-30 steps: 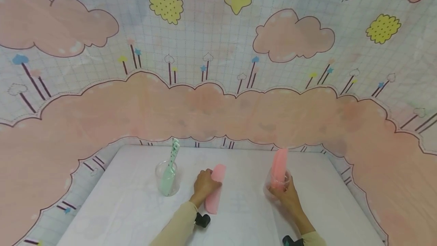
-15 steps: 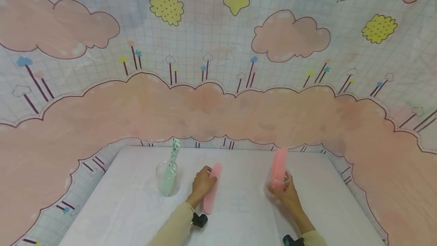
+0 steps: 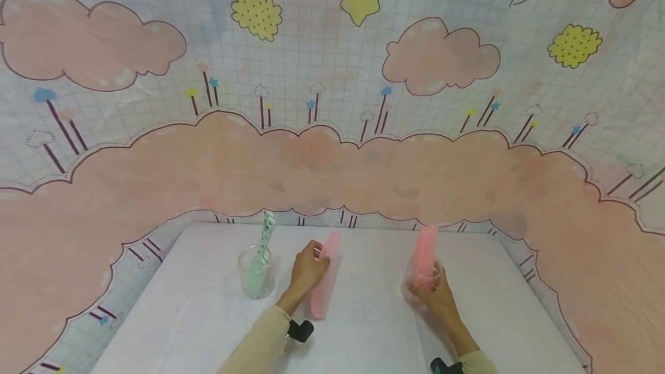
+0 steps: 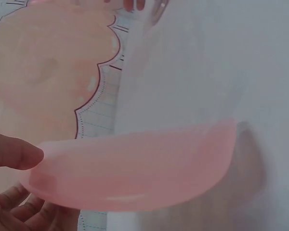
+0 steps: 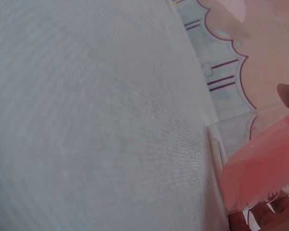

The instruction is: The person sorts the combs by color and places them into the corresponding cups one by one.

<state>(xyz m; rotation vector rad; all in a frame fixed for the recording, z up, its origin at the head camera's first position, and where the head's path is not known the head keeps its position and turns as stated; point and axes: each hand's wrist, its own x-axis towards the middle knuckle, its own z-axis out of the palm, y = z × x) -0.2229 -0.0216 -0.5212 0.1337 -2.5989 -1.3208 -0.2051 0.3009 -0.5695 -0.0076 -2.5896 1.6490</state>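
Note:
In the head view, my left hand (image 3: 307,270) pinches a long, flat, translucent pink plastic piece (image 3: 327,273) between thumb and fingers. Its far end is rounded in the left wrist view, where the pink piece (image 4: 135,168) is tilted above the table, casting a shadow. My right hand (image 3: 435,293) grips a clear cup (image 3: 410,290) at the right. Standing in that cup are pink comb-like pieces (image 3: 426,247); the right wrist view shows fine ridges and a toothed edge on the pink comb-like piece (image 5: 260,168). Their lower ends are partly hidden by fingers.
Left of my left hand, a second clear cup (image 3: 244,276) holds a mint-green utensil (image 3: 264,238) with a dotted handle. A white table (image 3: 369,328) lies under everything. Behind it rises a printed cloth backdrop (image 3: 322,172).
My left hand first shifted slightly left, then away toward the back of the table with the pink piece, turning it. The right hand and its cup have stayed in place.

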